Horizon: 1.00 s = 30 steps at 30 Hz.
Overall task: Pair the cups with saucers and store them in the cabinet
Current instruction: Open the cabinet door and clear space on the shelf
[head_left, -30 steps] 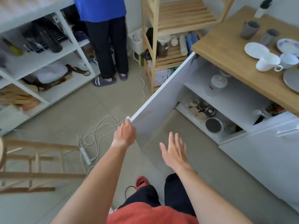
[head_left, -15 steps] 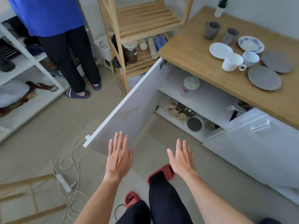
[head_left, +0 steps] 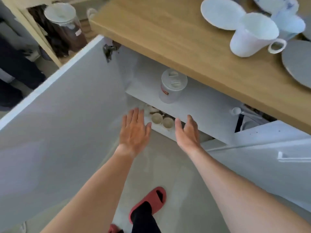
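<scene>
The tall white handled cup [head_left: 254,33] stands on the light wooden countertop [head_left: 168,36] at the upper right, its handle turned toward the viewer, touching or just in front of the plain white round saucer [head_left: 222,12]. Just beside it on the right is a pale blue-white cup [head_left: 288,23], blurred, and behind that a blue-patterned saucer [head_left: 271,2] cut off by the top edge. A flat grey round plate [head_left: 297,62] runs out of frame at the right; whether a second grey plate lies beyond it cannot be told.

Below the countertop the white cabinet [head_left: 202,105] is open, its flat white door [head_left: 58,115] swung wide to the left. A white lidded canister with a red label [head_left: 172,85] stands on the upper shelf. On the lower shelf two small cream cups [head_left: 162,120] show between the hands; more crockery behind them is too dark and blurred to name.

The left hand [head_left: 134,132] is empty, palm down, fingers spread, in front of the lower shelf. The right hand [head_left: 187,132] is also empty, fingers loosely extended and apart, its edge turned toward the shelf.

Pale grey floor lies below, with a red slipper [head_left: 151,200] on the person's foot. At the upper left a dark glass jar with a white lid [head_left: 64,26] sits in a light wooden rack.

Compared with half a second ago, the view has closed in on the cabinet and both hands have moved forward from beside the door to the shelf opening.
</scene>
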Tool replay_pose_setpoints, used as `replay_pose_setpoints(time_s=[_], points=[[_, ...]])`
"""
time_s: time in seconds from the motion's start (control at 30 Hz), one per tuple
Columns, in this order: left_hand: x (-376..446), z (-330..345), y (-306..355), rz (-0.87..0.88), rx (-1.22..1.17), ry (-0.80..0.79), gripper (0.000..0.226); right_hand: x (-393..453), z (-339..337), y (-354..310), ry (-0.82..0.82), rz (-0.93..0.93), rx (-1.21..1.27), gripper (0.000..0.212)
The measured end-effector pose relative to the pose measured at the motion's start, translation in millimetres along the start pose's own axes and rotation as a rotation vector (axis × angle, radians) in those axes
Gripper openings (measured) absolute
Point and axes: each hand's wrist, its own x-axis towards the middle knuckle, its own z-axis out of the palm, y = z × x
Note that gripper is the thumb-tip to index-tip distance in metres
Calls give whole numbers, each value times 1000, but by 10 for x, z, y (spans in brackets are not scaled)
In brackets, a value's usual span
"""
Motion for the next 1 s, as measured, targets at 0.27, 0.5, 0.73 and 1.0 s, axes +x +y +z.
replay_pose_setpoints(time_s=[0.27,0.5,0.73,1.0], points=[[1448,1078,19,32,36,2,64,1643,504,-94,106,-37,255,62],[1591,1435,-178,80,140,104,65,2036,630,39,82,-292,239,60],[1601,1446,-315,133,163,106,66,2210,860,-212,62,-352,115,79],[1599,1428,-319,140,162,96,64,2405,1284,-615,-15,-426,-132,72]])
